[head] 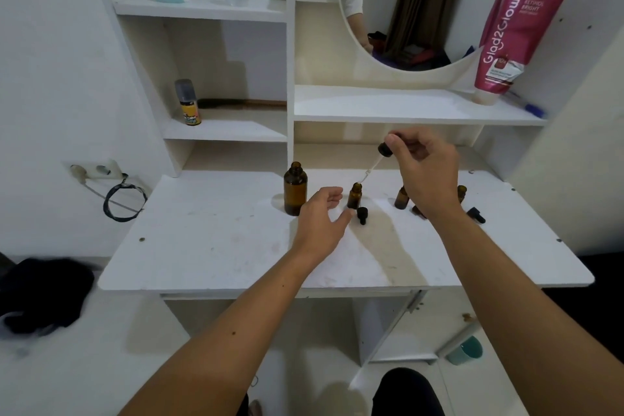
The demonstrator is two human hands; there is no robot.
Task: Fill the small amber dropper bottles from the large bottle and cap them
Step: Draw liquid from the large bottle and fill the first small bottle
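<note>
1. Head view, the only one: the right hand (427,172) pinches the black bulb of a dropper (380,160) between thumb and fingertips, pipette slanting down, its tip right at the mouth of a small amber bottle (354,196) standing on the white tabletop (202,240).
2. The left hand (317,216) hovers beside that bottle, fingers loosely spread and holding nothing, one fingertip near its base.
3. To do this well, the left hand would likely steady the bottle while the right brings the pipette upright over the neck and squeezes gently; at this slant a drop could catch the rim.
4. Containers now: the large amber bottle (295,189) stands uncapped just left of the left hand; dark glass hides its level.
5. A loose black dropper cap (362,214) lies just in front of the small bottle.
6. Further right, a second small bottle (401,197) and a third (462,192) stand open, partly behind the right wrist, another cap (476,214) nearby. Their contents cannot be told.
</note>
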